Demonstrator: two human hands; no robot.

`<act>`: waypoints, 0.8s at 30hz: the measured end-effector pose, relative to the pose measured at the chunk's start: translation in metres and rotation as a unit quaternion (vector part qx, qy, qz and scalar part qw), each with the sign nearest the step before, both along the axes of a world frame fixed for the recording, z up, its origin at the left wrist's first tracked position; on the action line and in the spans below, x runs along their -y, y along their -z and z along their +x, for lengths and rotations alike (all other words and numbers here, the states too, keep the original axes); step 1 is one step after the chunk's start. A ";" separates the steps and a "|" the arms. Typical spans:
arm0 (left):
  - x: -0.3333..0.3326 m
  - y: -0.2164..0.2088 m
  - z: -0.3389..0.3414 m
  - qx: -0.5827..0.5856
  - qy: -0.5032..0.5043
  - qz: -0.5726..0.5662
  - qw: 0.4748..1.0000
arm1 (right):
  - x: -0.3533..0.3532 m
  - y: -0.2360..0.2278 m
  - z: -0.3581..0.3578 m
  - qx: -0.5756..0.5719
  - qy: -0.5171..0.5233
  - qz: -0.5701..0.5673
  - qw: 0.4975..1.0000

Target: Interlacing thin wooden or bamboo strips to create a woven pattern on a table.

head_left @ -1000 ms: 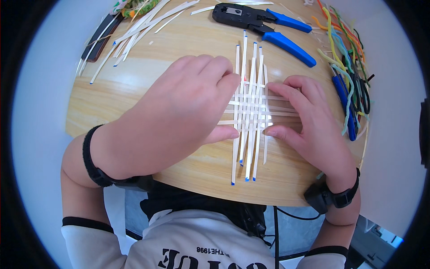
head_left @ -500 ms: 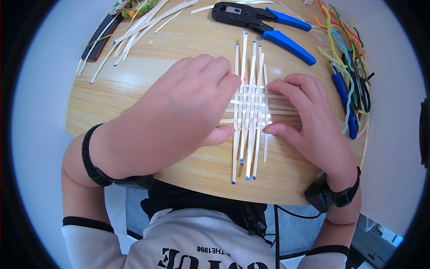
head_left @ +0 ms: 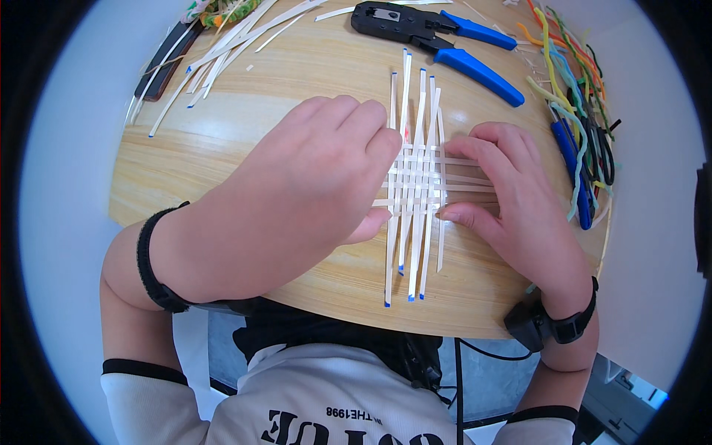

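Note:
A loose lattice of woven flat white strips (head_left: pixel 415 174) lies on the table, several upright strips crossing several level ones. Some strip ends are blue. My left hand (head_left: pixel 326 167) is closed at the lattice's left edge, its curled fingers at the upper part and its thumb lower down; the palm side is hidden. Over the level strips on the other side, my right hand (head_left: pixel 512 178) curves, gripping the lattice's right edge between thumb and bent fingers, which stand apart along it.
A black crimping tool with blue handles (head_left: pixel 437 41) lies beyond the lattice. More loose white strips (head_left: pixel 230 48) are at the far left, near a dark, long case (head_left: pixel 167 63). Coloured cords (head_left: pixel 567 81) and dark-handled scissors (head_left: pixel 602 156) crowd the right edge beside a blue tool (head_left: pixel 571 174).
The lattice has shifted very slightly to the right, and my left hand has edged with it. My right hand stays almost where it was.

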State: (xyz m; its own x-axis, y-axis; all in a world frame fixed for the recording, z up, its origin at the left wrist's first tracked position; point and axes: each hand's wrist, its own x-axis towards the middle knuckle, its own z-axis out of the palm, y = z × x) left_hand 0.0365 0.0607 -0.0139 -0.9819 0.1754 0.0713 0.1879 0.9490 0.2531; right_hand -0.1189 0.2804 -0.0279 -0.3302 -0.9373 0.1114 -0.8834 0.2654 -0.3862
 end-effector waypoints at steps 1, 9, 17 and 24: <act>0.000 0.000 0.000 0.000 0.000 0.000 1.000 | 0.000 0.000 0.000 0.000 0.000 0.000 1.000; -0.002 0.000 0.000 -0.001 0.002 -0.010 1.000 | 0.001 -0.002 0.002 0.001 0.001 0.001 1.000; -0.003 -0.001 0.002 0.000 0.007 -0.015 1.000 | 0.000 -0.002 0.002 0.003 0.001 0.004 1.000; -0.001 -0.001 0.001 0.001 0.009 -0.024 1.000 | 0.001 0.000 0.001 0.001 -0.002 -0.001 1.000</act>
